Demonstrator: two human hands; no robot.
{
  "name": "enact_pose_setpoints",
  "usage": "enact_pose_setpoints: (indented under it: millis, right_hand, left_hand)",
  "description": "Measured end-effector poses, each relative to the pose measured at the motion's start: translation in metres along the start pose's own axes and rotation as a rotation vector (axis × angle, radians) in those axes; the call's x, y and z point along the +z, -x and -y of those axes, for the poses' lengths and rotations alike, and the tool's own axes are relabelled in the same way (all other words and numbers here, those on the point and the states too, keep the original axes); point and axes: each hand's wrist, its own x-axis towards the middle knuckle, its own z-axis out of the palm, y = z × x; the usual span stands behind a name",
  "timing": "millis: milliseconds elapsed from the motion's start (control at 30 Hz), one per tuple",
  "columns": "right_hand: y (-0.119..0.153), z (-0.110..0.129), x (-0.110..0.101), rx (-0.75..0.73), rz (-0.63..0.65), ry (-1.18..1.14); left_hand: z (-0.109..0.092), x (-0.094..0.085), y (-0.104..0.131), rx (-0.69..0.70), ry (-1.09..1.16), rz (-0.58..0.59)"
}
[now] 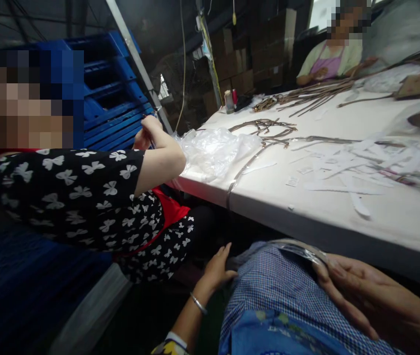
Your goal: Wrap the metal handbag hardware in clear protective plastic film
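My right hand point(350, 281) has its thumb and fingers closed on a thin, pale strap in clear plastic point(302, 249). The strap curves across the blue checked cloth point(269, 281) over my lap, just below the table edge. My left hand point(218, 268), with a silver bangle at the wrist, is beside the cloth on the left. Its fingers are stretched apart and nothing shows in them. What the far end of the strap rests on is hidden.
On the white table point(265, 195) lie a clear plastic bag point(213, 150), brown straps point(265, 125) and scattered white strips point(358, 167). A person in a bow-print top point(80, 192) sits close on my left; another person point(328, 59) is across the table. Blue pallets point(110, 88) are stacked behind.
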Motion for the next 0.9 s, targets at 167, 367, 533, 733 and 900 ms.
enact_pose_setpoints:
  millis: [167, 367, 533, 733, 900]
  right_hand:
    - [-0.006, -0.003, 0.012, -0.067, 0.064, -0.101]
    - [-0.018, 0.016, 0.013, -0.373, -0.165, -0.138]
    - [-0.053, 0.027, 0.004, -0.766, -0.613, -0.023]
    - [-0.082, 0.001, -0.019, -0.978, -0.678, 0.655]
    - [-0.091, -0.035, -0.044, -0.860, -0.261, 1.104]
  left_hand:
    - [-0.088, 0.003, 0.010, 0.419, 0.457, -0.073]
    - [-0.132, 0.010, 0.005, 0.401, 0.708, 0.038]
    - [-0.132, 0.010, 0.011, 0.244, 0.850, 0.174]
    - [-0.137, -0.011, 0.027, 0.097, 1.005, 0.314]
    - [-0.129, -0.033, 0.025, -0.026, 1.079, 0.277]
